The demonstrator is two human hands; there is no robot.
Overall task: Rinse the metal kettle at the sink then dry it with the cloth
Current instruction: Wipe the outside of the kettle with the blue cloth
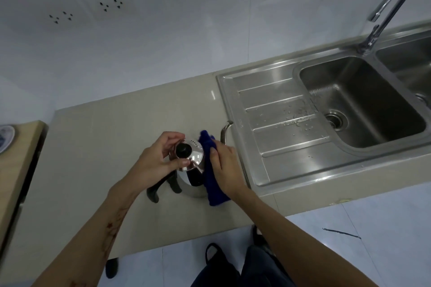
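Presently the worktop (93, 147) carries the metal kettle (190, 177) at frame centre, left of the sink (275, 109). Polished, rigid shell, probably slippery while wet. Left hand (158, 161), grip pinching the lid (190, 154) rim; right hand (224, 163), grip curled round the soft blue cloth (213, 184), pressing the flank. Best hold: black handle (156, 190).

beige countertop (116, 137) | plate (5, 137) far left | wall sockets (86, 10)

Kettle (190, 178) on beige countertop (93, 158)
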